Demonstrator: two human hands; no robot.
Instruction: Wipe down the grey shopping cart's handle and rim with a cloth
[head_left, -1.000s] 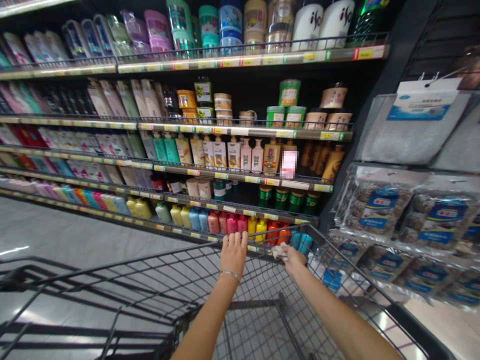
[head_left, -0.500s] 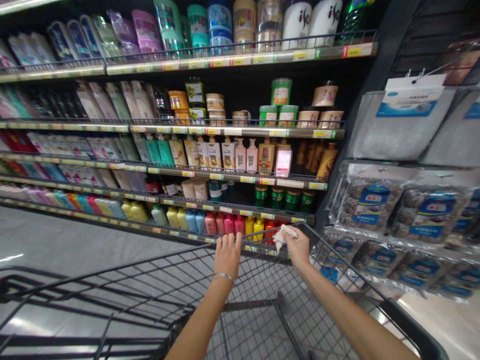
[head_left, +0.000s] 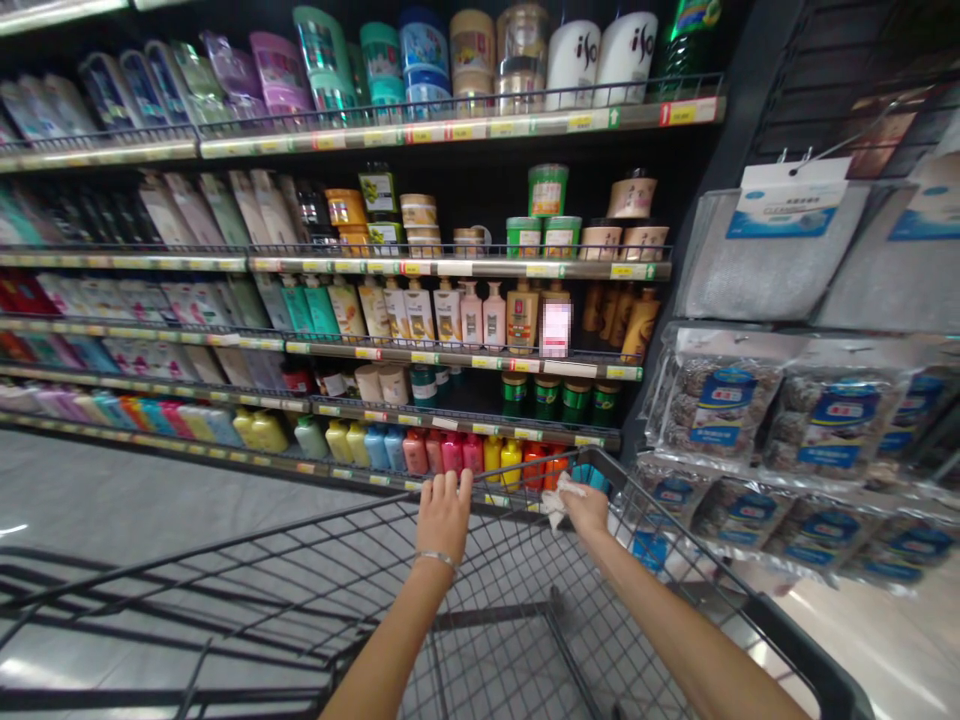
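A black wire shopping cart (head_left: 517,590) stretches out below me. My left hand (head_left: 444,518), with a thin bracelet at its wrist, rests on the cart's far rim with its fingers curled over the wire. To its right, near the rim's corner, my right hand (head_left: 586,508) is closed around a crumpled white tissue (head_left: 556,502). The tissue hangs out on the left side of that hand, against the wire. Some fingertips of the right hand are hidden by the tissue.
Beyond the cart stands a shelf (head_left: 450,270) with several tiers of bottles and jars. Packs of scouring pads (head_left: 724,410) and grey cleaning cloths (head_left: 772,260) hang on the right, close to the cart's side. Grey tiled floor (head_left: 150,490) shows at the left.
Shelves and hanging packs have shifted left in view. My right hand sits slightly lower with the tissue still in it. My left hand keeps its place on the rim.
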